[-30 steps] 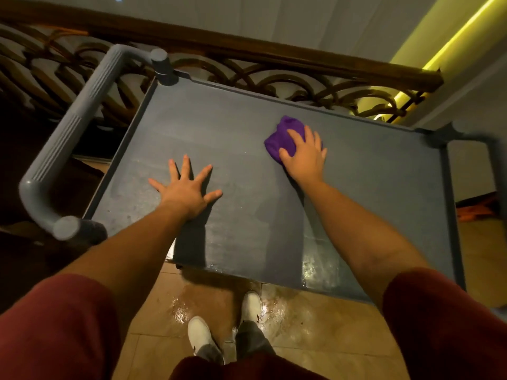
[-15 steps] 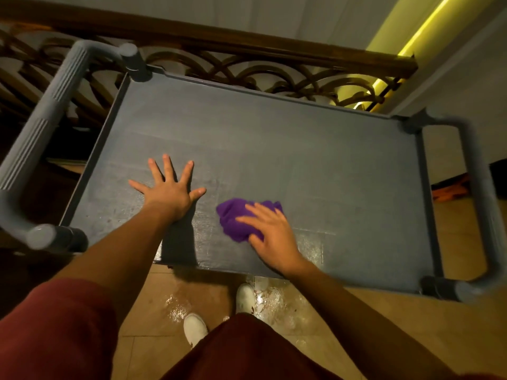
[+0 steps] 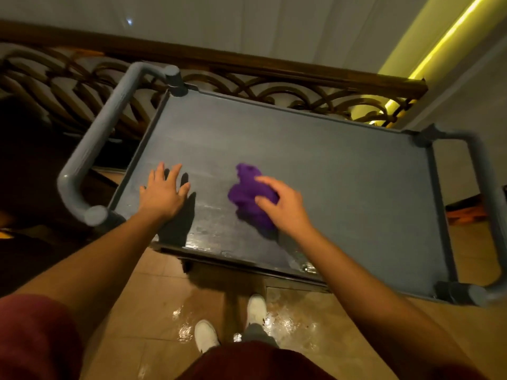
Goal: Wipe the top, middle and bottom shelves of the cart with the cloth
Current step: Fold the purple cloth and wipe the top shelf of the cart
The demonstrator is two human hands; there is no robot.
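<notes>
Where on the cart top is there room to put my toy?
The right half of the grey top shelf is bare, as is the far strip by the railing. The near left is crowded: left hand, right hand, purple cloth.

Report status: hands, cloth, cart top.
Left hand flat, open on the grey plastic cart's top shelf. Right hand pressing crumpled purple cloth near front edge. Shelf otherwise bare; nothing blocking.
</notes>
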